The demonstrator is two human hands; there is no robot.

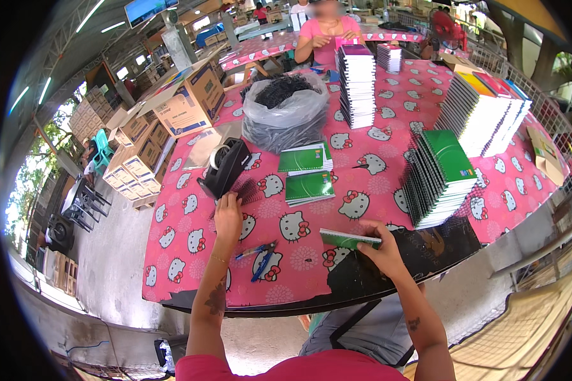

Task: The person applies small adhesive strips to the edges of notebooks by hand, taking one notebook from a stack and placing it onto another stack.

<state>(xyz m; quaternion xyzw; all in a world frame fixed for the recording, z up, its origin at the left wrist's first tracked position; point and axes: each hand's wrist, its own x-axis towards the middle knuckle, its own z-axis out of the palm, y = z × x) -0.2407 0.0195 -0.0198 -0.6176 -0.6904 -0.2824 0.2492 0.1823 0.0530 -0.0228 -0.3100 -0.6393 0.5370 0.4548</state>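
My right hand (381,249) grips a small green notebook (343,239) near the front edge of the table, tilted with its page edges up. At the left, my left hand (228,214) has its fingers closed on a black binding coil (246,190) in a small heap beside the black tape dispenser (227,170); the fingertips are partly hidden. Two low piles of green notebooks, a farther pile (302,159) and a nearer pile (309,187), lie between the hands. A tall stack of green spiral notebooks (442,178) stands to the right.
A plastic bag (286,114) of black coils stands beyond the notebooks. Blue-handled pliers (260,257) lie up front. More notebook stacks (357,89) (483,111) rise farther back. A cardboard box (187,105) is at far left. Across the table sits another person (327,35).
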